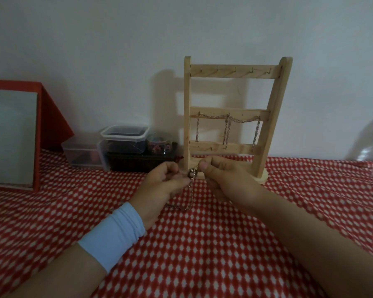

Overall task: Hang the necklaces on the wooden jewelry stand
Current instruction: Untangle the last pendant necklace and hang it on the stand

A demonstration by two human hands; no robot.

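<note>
Preparation of a necklace (191, 190) for hanging. The left hand (162, 186) and the right hand (222, 179) meet thumb to thumb, and both are clamped on the chain. The right thumb and forefinger pinch its upper end. The left fingers curl in, with the thumb pressed against a small dark fitting on the chain; whether this is a clasp or a pendant cannot be told. Below the two grips the chain drops in a doubled strand, and its lowest loop reaches the tablecloth (202, 254) just beneath the left palm. Both forearms run up from the near edge of the view, the left one with a pale blue wristband (114, 233) at the wrist.

The step in hand appears to be sorting or opening out the chain, not yet hanging it. The next move probably calls for lifting the chain clear of the cloth and slipping it over a small hook without snagging.

Directly beyond the hands, its base just behind the knuckles, stands the wooden jewelry stand (187, 104). Above the hands, hung chains (226, 123) already drape along its middle rail. Higher up, the hooks of the top rail (233, 72) are bare. Beyond and to the left of the left hand are stacked plastic containers (125, 136), and farther left a red box (50, 117).
</note>
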